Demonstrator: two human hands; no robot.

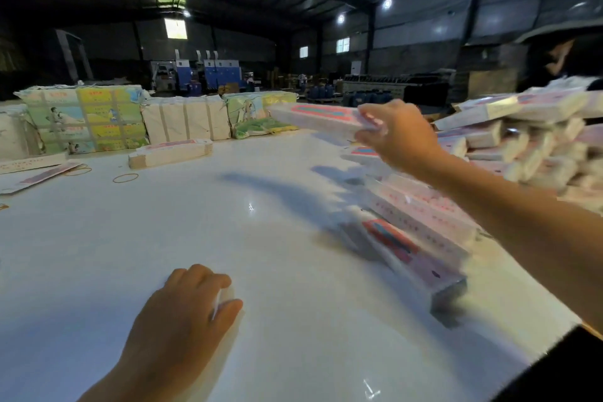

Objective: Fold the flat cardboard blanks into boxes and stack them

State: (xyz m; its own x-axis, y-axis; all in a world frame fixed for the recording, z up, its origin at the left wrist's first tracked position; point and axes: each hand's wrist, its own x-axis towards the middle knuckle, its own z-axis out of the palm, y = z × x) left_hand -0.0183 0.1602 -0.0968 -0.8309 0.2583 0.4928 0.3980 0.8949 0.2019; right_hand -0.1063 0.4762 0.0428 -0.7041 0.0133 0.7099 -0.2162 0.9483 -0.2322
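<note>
Folded pink-and-white cardboard box (318, 119) is held in the air above the glossy white table (261, 238), gripped at its near end by the curled fingers of the right hand (396, 134). Just beside it, a heap of similar folded boxes (509, 143) is seen. The left hand (186, 313) is rested on the table, fingers loosely curled; whether anything is held cannot be told.

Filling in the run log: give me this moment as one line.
right hand: holds box aloft, toward pile | left hand: curled on table, empty
</note>
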